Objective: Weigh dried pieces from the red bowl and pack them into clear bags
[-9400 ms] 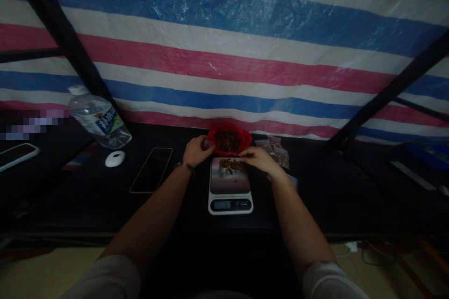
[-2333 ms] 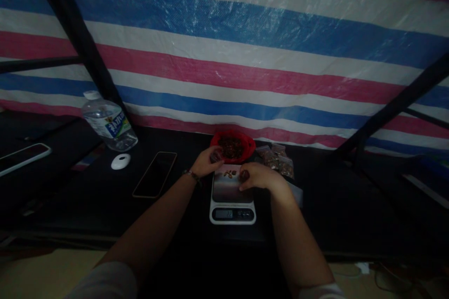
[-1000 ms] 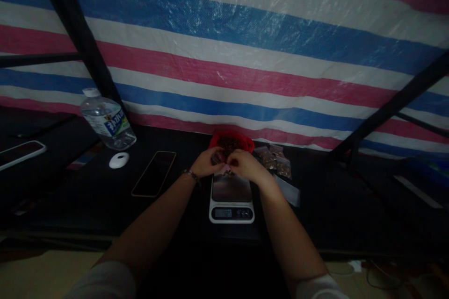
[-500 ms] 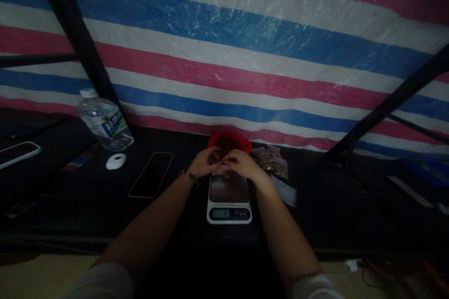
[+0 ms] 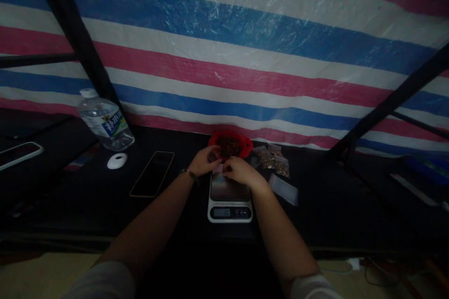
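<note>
A white kitchen scale [image 5: 229, 195] with a metal plate and a small display lies in front of me. My left hand [image 5: 203, 162] is closed over the plate's far left edge, around something small and clear, too dim to name. My right hand [image 5: 240, 170] is bent over the plate's far end, fingertips pinched together; what they hold is too dark to make out. A pale, thin piece [image 5: 218, 168] shows between the hands. Just beyond them stands a red bowl [image 5: 248, 147] with small brown bits in it.
Right of the bowl lie several small filled bags [image 5: 270, 159] and a stack of flat clear bags [image 5: 285, 190]. To the left are a phone [image 5: 152, 174], a white rounded case [image 5: 117, 161], a large plastic bottle [image 5: 107, 121] and another phone [image 5: 19, 154]. A striped sheet [image 5: 228, 74] hangs behind.
My right hand has drawn slightly toward me and away from my left fingers, uncovering more of the red bowl. My left hand stays nearly in place.
</note>
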The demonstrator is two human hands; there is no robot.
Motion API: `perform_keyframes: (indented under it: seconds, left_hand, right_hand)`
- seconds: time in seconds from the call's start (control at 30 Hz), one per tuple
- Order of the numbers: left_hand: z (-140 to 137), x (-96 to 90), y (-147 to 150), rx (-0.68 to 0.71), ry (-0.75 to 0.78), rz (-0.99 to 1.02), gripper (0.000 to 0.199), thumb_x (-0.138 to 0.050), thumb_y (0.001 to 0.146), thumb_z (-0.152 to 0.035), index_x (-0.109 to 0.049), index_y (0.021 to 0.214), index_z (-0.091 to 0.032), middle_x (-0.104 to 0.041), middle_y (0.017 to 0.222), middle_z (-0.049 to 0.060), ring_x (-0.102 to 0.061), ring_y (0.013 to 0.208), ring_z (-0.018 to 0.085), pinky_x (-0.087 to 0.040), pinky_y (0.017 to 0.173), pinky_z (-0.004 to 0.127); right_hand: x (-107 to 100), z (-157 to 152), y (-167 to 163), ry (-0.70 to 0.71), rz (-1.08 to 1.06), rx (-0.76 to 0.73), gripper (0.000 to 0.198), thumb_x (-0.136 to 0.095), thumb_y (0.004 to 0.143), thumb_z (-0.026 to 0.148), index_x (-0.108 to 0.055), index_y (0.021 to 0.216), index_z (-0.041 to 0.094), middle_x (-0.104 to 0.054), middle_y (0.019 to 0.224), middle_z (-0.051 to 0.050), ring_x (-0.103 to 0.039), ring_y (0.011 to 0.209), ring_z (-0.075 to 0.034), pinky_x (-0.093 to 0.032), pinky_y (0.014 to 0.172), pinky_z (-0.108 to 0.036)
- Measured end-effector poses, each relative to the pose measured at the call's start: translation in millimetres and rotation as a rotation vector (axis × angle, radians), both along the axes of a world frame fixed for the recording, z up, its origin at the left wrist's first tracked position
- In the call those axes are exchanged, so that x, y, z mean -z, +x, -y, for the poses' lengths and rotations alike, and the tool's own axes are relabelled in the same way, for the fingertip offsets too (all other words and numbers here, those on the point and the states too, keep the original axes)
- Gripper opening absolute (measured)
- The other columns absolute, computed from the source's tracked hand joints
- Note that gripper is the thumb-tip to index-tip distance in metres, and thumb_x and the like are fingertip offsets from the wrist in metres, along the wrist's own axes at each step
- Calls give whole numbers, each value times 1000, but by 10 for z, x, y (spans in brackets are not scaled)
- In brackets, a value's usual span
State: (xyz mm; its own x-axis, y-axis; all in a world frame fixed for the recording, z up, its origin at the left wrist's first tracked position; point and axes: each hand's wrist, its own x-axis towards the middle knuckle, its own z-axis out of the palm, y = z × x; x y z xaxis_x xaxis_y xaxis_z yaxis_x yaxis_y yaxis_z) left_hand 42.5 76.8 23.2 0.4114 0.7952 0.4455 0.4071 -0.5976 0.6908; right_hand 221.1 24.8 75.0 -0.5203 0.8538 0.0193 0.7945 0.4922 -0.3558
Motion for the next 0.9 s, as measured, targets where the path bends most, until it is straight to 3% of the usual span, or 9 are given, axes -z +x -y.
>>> perform_keyframes:
  seconds: [0.4,0.67,0.9]
  left_hand:
    - [0,14,-2,44,-19,9,48,-62,75,-32,-51,118,-14,-65,84,4,-61,71,15,-49,65,26]
    - [-22,55,-9,38,18,7,49,-62,74,-32,-52,118,-14,-65,91,6,-61,76,17,-49,69,28]
    - [-27,69,-12,25,24,11,49,-64,73,-32,-53,118,-15,-66,91,6,-62,79,17,-50,70,29]
  right_hand:
    - [-40,41,54,-46,9,-12,18,-59,72,9,-71,84,15,-70,86,-6,-61,86,-17,-41,77,-24]
    - [-44,40,-75,-84,199,64,21,-59,68,13,-71,86,13,-70,83,-10,-64,77,-20,-42,64,-24]
    - [-21,45,-136,-31,285,91,25,-56,70,12,-68,91,10,-66,95,-15,-63,86,-23,-45,71,-26]
